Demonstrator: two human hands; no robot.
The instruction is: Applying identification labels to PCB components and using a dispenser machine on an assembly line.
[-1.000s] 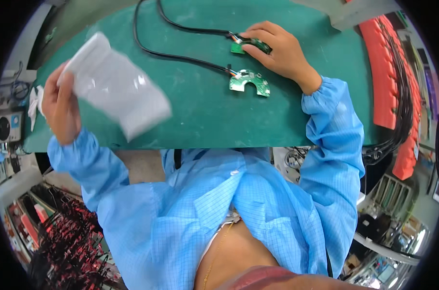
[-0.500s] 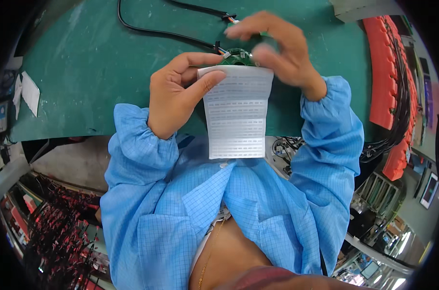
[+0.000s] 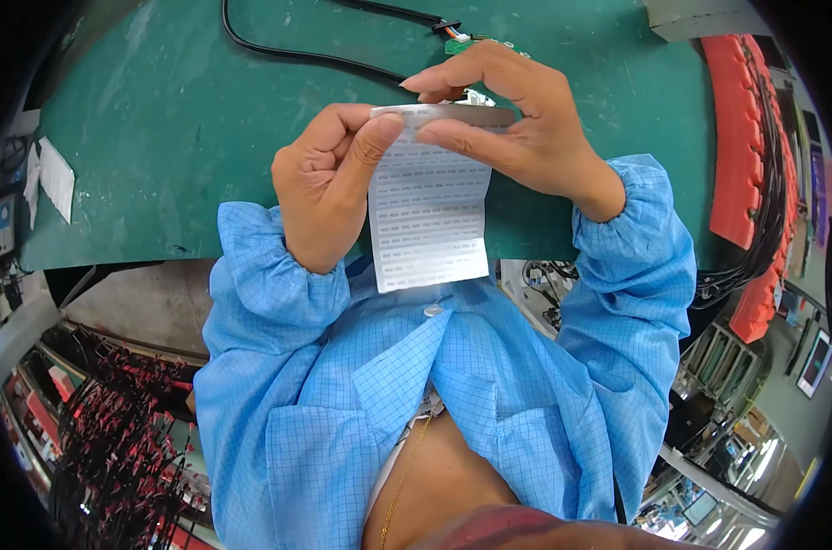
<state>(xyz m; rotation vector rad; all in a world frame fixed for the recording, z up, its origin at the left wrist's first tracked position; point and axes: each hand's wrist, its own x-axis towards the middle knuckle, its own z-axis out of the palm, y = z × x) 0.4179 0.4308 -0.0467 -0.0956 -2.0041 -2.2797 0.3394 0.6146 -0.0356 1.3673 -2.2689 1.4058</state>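
Head view: right hand (image 3: pixel 530 128) has just swung its thumb across the sheet (image 3: pixel 430 206), so both hands now work there. Sheet's at centre; left hand (image 3: pixel 329 179) pinches its 11 o'clock corner. Right fingers curl past the top edge (can't tell if they grip). Board (image 3: pixel 457 46) at 12. Red holder (image 3: pixel 735 137) at 2, cables (image 3: pixel 771 174) along it.

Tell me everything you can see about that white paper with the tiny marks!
The white paper is a long, thin-looking sheet with rows of tiny dark marks. A crease crosses it near the bottom, and the strip below shines brighter. It is held up, its lower end reaching past the edge of the green table in this view. The left hand pinches its top left corner; the right hand has its thumb over the upper part.
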